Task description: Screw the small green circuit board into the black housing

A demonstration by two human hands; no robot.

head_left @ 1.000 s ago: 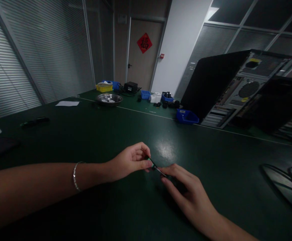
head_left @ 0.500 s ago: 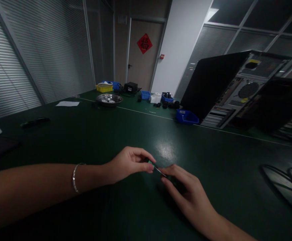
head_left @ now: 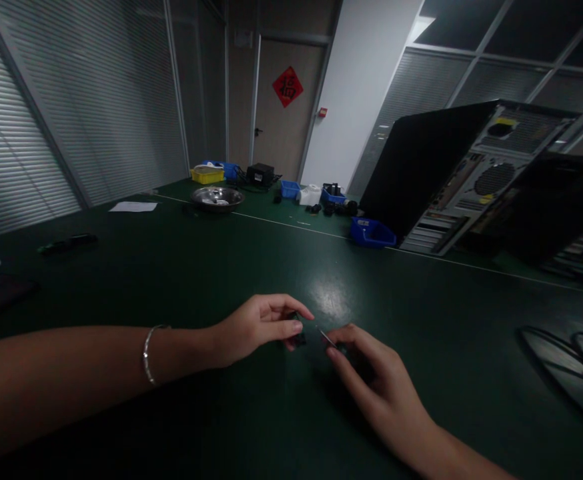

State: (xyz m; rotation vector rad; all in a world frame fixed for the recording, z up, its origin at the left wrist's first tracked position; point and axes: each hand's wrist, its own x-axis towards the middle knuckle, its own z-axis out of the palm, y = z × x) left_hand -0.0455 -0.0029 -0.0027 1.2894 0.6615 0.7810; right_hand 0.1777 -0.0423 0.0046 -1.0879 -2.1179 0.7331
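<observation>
Dark and small, a part (head_left: 297,335) is pinched in the left hand (head_left: 256,327) near the tabletop's (head_left: 171,280) front edge, a thin tool (head_left: 327,337) gripped by the right hand (head_left: 371,380) just beside it, seemingly mid-fitting, careful realignment being needed.

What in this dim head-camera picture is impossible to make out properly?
- Small dark part pinched in the left hand: fingers and gloom hide its shape.
- Thin shiny metal piece at the right hand: mostly hidden beneath the fingers.
- Contents of the round steel bowl: too far and small.
- Black cables on the dark green table: cut off by the right edge.
</observation>
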